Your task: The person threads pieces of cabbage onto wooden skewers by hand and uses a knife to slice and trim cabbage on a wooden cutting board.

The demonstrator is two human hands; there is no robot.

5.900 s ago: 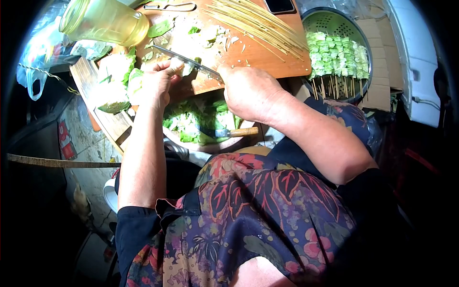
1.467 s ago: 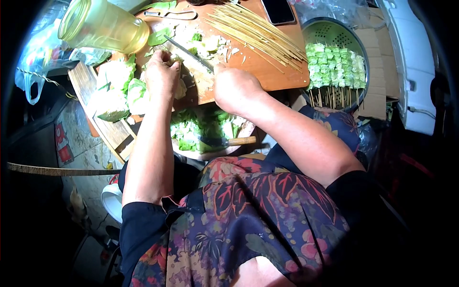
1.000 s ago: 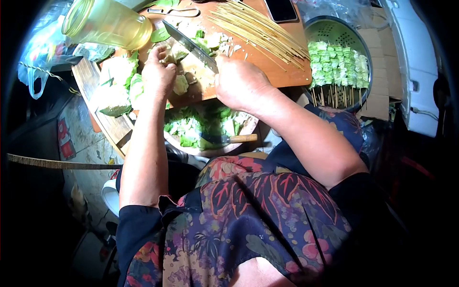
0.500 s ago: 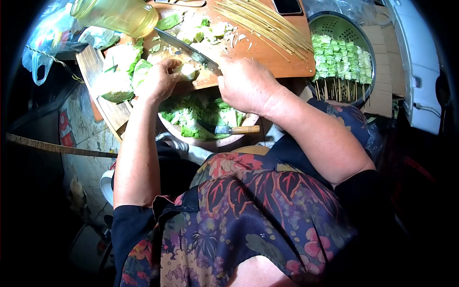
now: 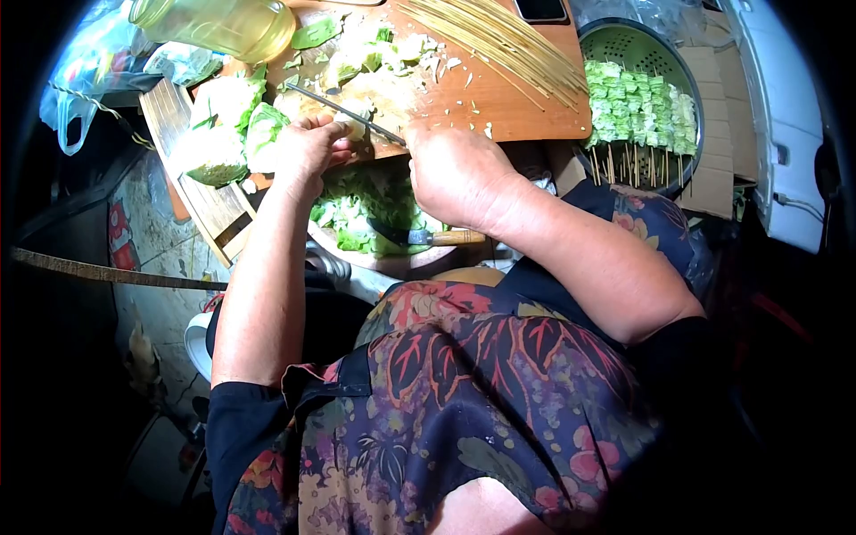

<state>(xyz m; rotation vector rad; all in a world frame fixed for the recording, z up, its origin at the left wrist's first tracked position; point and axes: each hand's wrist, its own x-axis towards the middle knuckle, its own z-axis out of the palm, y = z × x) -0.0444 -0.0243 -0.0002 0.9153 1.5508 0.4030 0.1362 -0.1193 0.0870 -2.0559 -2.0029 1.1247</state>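
My right hand [image 5: 459, 174] is closed around the handle of a knife [image 5: 343, 111], whose blade points up and left over the orange cutting board [image 5: 526, 125]. My left hand [image 5: 312, 152] pinches a small pale piece of cabbage [image 5: 354, 127] at the board's near edge, right beside the blade. Chopped leaves [image 5: 379, 55] and small scraps lie on the board beyond the knife. Larger cabbage pieces [image 5: 214, 158] sit left of my left hand. Below the board is a bowl of cut leaves [image 5: 343, 218], with a second knife's wooden handle [image 5: 459, 238] across it.
Thin wooden skewers [image 5: 499, 45] and a phone [image 5: 541, 9] lie at the board's far right. A colander [image 5: 624, 36] holds skewered cabbage [image 5: 637, 107]. A big yellowish jar [image 5: 223, 27] leans at the back left, near a plastic bag [image 5: 76, 89].
My left hand has gone from reaching over the board to its near edge, now pinching a pale piece. The knife has turned from showing its broad side to a thin edge-on line.
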